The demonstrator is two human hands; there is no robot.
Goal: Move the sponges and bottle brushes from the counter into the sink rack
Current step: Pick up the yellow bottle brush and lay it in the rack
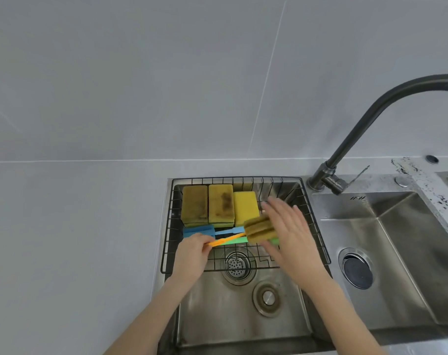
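Observation:
A black wire rack (166, 242) sits in the left sink basin. Three sponges lie side by side at its back: two stained ones (194, 204) (221, 205) and a clean yellow one (245, 207). In front of them lie a blue bottle brush (200, 230) and a green one (237, 241). My left hand (192, 252) grips the orange handle of a third bottle brush (226, 239), whose dirty yellow sponge head (260, 230) hangs over the rack. My right hand (289, 231) hovers flat beside that head with its fingers spread, holding nothing.
A dark curved faucet (371, 119) rises at the right behind the sinks. A second basin (397, 252) with a drain lies to the right. Grey counter (77, 239) stretches to the left of the sink. The left basin's drain strainer (235, 265) shows beneath the rack.

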